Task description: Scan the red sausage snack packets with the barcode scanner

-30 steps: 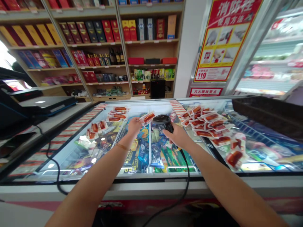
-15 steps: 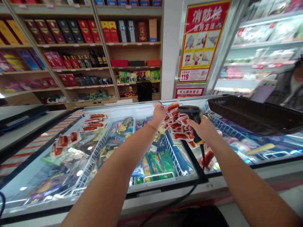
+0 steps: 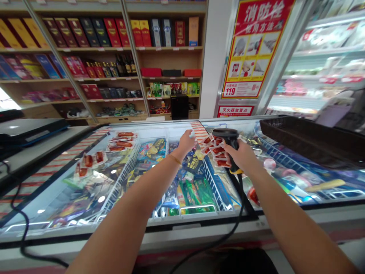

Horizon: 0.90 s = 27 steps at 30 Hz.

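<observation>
"Where to look first?"
"At the black scanner [image 3: 232, 141], above the chest freezer [image 3: 205, 235], partly hiding the sausage packs [image 3: 219, 150] lying on the glass."
"Held how?"
"Wrapped at the handle by the right hand [image 3: 243, 155]."
"And with the left hand [image 3: 186, 142]?"
"Positioned just left of the packs, with fingers partly curled; cannot tell whether pinching anything."
"Farther out?"
"To the right, a dark tray [image 3: 302, 145]."

An upright black corded scanner [image 3: 232, 144] partly hides piled, wrapped reddish sausages [image 3: 219, 150]
</observation>
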Each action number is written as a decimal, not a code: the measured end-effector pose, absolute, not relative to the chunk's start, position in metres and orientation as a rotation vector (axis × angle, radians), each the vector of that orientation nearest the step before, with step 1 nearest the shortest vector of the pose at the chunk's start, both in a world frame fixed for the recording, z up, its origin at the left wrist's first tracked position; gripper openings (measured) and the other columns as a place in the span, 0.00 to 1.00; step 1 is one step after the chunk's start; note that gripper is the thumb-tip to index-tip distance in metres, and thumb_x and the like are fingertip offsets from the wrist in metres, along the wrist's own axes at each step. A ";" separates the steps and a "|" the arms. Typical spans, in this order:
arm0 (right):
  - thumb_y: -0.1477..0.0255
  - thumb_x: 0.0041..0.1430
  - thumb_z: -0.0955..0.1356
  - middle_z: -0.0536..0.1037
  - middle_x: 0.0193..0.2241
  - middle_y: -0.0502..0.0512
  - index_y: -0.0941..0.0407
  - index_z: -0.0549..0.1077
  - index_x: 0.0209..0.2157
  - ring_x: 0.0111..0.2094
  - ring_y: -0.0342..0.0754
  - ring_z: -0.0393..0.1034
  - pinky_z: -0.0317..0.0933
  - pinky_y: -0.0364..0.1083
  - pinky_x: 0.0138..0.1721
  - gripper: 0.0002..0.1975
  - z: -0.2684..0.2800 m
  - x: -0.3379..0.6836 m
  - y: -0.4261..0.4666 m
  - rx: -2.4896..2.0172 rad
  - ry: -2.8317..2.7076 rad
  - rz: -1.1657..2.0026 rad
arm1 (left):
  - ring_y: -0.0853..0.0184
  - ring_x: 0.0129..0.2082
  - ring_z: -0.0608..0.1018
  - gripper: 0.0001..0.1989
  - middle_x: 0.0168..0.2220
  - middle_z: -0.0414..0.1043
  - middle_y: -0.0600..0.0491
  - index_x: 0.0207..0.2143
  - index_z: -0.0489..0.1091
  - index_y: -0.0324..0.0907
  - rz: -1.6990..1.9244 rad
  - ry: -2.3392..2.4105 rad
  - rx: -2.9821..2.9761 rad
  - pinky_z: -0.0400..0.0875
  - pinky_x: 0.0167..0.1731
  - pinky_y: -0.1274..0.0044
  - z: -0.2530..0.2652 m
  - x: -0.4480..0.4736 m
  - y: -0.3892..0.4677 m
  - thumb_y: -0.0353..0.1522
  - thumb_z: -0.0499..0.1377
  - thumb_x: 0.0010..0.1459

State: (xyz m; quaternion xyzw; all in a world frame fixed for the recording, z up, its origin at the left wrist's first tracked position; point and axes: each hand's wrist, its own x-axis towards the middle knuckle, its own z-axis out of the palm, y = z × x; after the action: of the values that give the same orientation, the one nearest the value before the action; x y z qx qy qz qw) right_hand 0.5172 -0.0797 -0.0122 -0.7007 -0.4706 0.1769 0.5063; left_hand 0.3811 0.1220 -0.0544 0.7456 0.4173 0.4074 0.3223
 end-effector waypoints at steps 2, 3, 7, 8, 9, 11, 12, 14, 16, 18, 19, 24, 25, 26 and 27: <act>0.61 0.56 0.69 0.71 0.18 0.48 0.55 0.67 0.33 0.14 0.44 0.67 0.61 0.42 0.16 0.12 -0.011 0.498 -0.070 -1.690 -1.172 0.451 | 0.56 0.59 0.72 0.23 0.58 0.69 0.36 0.57 0.66 0.34 1.033 1.261 1.977 0.65 0.58 0.68 -0.060 0.337 0.123 0.28 0.58 0.59; 0.61 0.55 0.69 0.71 0.18 0.48 0.55 0.67 0.32 0.14 0.44 0.67 0.61 0.41 0.16 0.12 -0.010 0.487 -0.064 -1.692 -1.187 0.470 | 0.56 0.58 0.72 0.24 0.58 0.70 0.38 0.57 0.66 0.36 1.015 1.358 1.990 0.65 0.57 0.68 -0.061 0.315 0.123 0.29 0.59 0.58; 0.62 0.55 0.69 0.73 0.21 0.48 0.55 0.67 0.34 0.15 0.44 0.68 0.62 0.41 0.16 0.12 -0.008 0.441 -0.039 -1.623 -1.238 0.543 | 0.53 0.61 0.69 0.26 0.59 0.67 0.37 0.58 0.65 0.37 0.997 1.659 1.989 0.63 0.58 0.66 -0.062 0.222 0.126 0.32 0.60 0.57; 0.62 0.55 0.69 0.73 0.22 0.48 0.55 0.67 0.34 0.15 0.43 0.69 0.62 0.41 0.17 0.12 -0.010 0.430 -0.034 -1.599 -1.251 0.562 | 0.51 0.61 0.68 0.27 0.60 0.67 0.36 0.59 0.64 0.37 0.996 1.740 1.981 0.62 0.58 0.64 -0.061 0.199 0.126 0.32 0.60 0.57; 0.63 0.55 0.69 0.73 0.22 0.48 0.55 0.67 0.34 0.15 0.43 0.69 0.62 0.41 0.17 0.11 -0.012 0.420 -0.029 -1.581 -1.260 0.579 | 0.49 0.61 0.68 0.28 0.60 0.66 0.35 0.59 0.63 0.37 0.977 1.850 1.982 0.62 0.58 0.63 -0.061 0.178 0.126 0.34 0.60 0.56; 0.63 0.55 0.68 0.73 0.22 0.48 0.55 0.67 0.34 0.16 0.44 0.69 0.62 0.42 0.17 0.11 -0.021 0.403 -0.022 -1.562 -1.270 0.608 | 0.46 0.60 0.68 0.28 0.58 0.67 0.34 0.58 0.65 0.38 0.922 2.078 1.988 0.63 0.56 0.59 -0.061 0.137 0.125 0.37 0.60 0.56; 0.64 0.55 0.68 0.73 0.22 0.48 0.55 0.67 0.34 0.15 0.44 0.69 0.62 0.42 0.17 0.10 -0.026 0.396 -0.019 -1.557 -1.270 0.621 | 0.45 0.60 0.67 0.27 0.58 0.66 0.34 0.57 0.66 0.38 0.909 2.177 1.987 0.62 0.56 0.57 -0.063 0.120 0.124 0.38 0.59 0.57; 0.64 0.55 0.68 0.72 0.21 0.47 0.54 0.66 0.34 0.15 0.44 0.68 0.62 0.42 0.17 0.10 -0.037 0.388 -0.018 -1.560 -1.289 0.646 | 0.42 0.63 0.61 0.27 0.60 0.64 0.34 0.57 0.66 0.38 0.909 2.337 1.965 0.58 0.58 0.54 -0.068 0.092 0.122 0.41 0.57 0.58; 0.64 0.55 0.67 0.72 0.20 0.46 0.54 0.65 0.34 0.15 0.44 0.68 0.62 0.42 0.18 0.10 -0.047 0.385 -0.021 -1.583 -1.338 0.665 | 0.40 0.67 0.54 0.30 0.64 0.58 0.33 0.59 0.65 0.37 0.889 2.456 1.895 0.53 0.60 0.51 -0.075 0.074 0.122 0.43 0.57 0.58; 0.63 0.55 0.68 0.72 0.19 0.46 0.53 0.65 0.33 0.15 0.44 0.69 0.62 0.42 0.18 0.09 -0.053 0.386 -0.025 -1.624 -1.394 0.665 | 0.39 0.68 0.49 0.35 0.67 0.53 0.30 0.62 0.61 0.34 0.832 2.522 1.805 0.49 0.60 0.50 -0.081 0.065 0.123 0.45 0.56 0.57; 0.63 0.55 0.68 0.72 0.18 0.46 0.53 0.65 0.32 0.15 0.44 0.69 0.62 0.42 0.19 0.09 -0.055 0.387 -0.027 -1.641 -1.416 0.660 | 0.39 0.68 0.49 0.36 0.67 0.51 0.29 0.63 0.60 0.32 0.800 2.534 1.775 0.48 0.60 0.50 -0.082 0.063 0.124 0.45 0.56 0.58; 0.63 0.55 0.68 0.73 0.19 0.46 0.53 0.65 0.32 0.15 0.44 0.68 0.63 0.42 0.19 0.10 -0.058 0.391 -0.033 -1.646 -1.446 0.667 | 0.37 0.66 0.56 0.35 0.63 0.58 0.27 0.61 0.64 0.33 0.609 2.548 1.795 0.47 0.60 0.49 -0.079 0.062 0.127 0.47 0.53 0.58; 0.63 0.55 0.68 0.73 0.19 0.46 0.53 0.65 0.32 0.15 0.44 0.68 0.63 0.43 0.19 0.10 -0.059 0.390 -0.033 -1.640 -1.448 0.668 | 0.37 0.65 0.58 0.34 0.62 0.60 0.28 0.59 0.67 0.34 0.551 2.540 1.819 0.48 0.59 0.49 -0.077 0.064 0.126 0.48 0.53 0.58; 0.63 0.55 0.67 0.73 0.20 0.46 0.53 0.65 0.32 0.15 0.44 0.68 0.63 0.43 0.19 0.10 -0.059 0.390 -0.033 -1.635 -1.454 0.665 | 0.37 0.64 0.59 0.32 0.62 0.61 0.29 0.57 0.69 0.36 0.495 2.524 1.853 0.50 0.58 0.49 -0.074 0.067 0.125 0.48 0.53 0.58; 0.63 0.55 0.67 0.73 0.20 0.46 0.53 0.65 0.32 0.15 0.44 0.69 0.64 0.43 0.20 0.09 -0.059 0.389 -0.033 -1.631 -1.463 0.658 | 0.37 0.63 0.61 0.30 0.61 0.63 0.30 0.55 0.72 0.38 0.446 2.493 1.901 0.52 0.58 0.49 -0.071 0.071 0.122 0.48 0.54 0.57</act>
State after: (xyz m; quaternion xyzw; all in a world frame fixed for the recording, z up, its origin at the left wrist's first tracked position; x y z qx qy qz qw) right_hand 0.3892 -0.0325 -0.0593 -0.6490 -0.5821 0.2617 0.4140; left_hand 0.0709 0.1223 -0.0709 0.6001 0.7873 0.1408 -0.0126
